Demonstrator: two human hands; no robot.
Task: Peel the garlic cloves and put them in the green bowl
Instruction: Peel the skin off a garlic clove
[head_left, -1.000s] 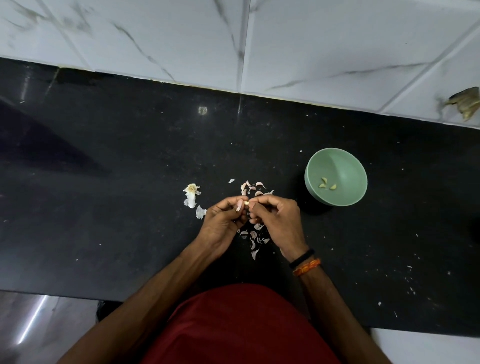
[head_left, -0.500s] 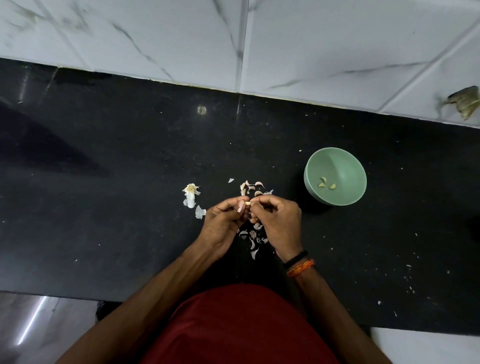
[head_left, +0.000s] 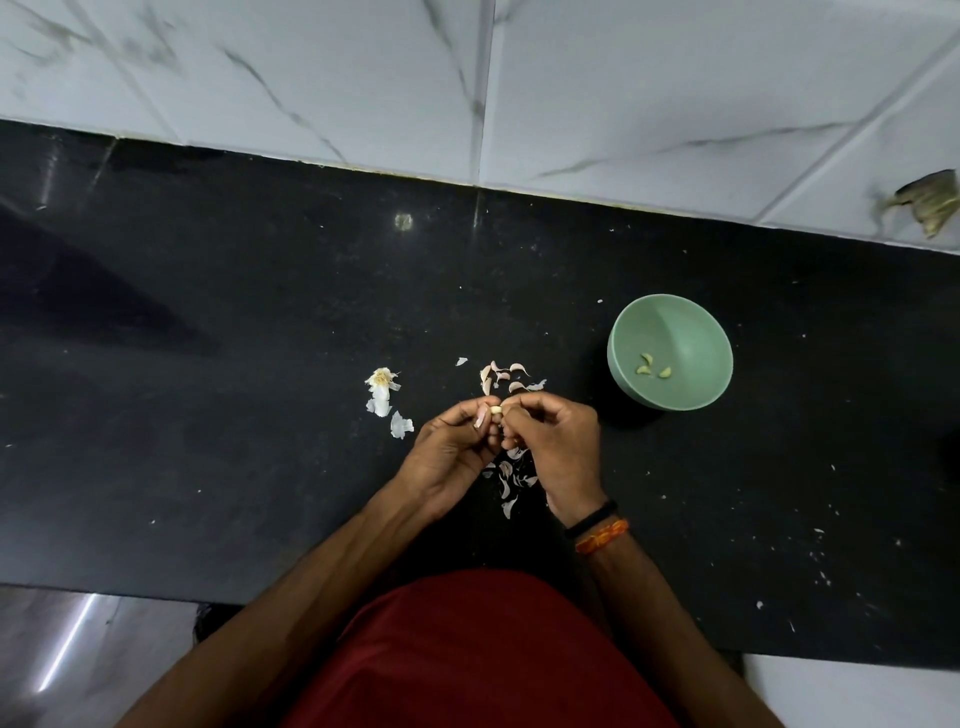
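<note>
Since a second ago, the hands barely shift; the left hand (head_left: 451, 451) and right hand (head_left: 558, 441) still pinch one garlic clove (head_left: 496, 410) between their fingertips. Loose skins (head_left: 511, 478) lie just beneath the fingers, and the green bowl (head_left: 670, 351) with three peeled cloves (head_left: 652, 366) sits right of them.

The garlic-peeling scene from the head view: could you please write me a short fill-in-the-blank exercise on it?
1. The peeled cloves lie inside the ____ bowl.
2. The left hand and right hand together pinch one garlic ____.
3. The bowl stands to the person's ____ of both hands.
4. The countertop is ____ in colour.

Missing words: green; clove; right; black
</note>
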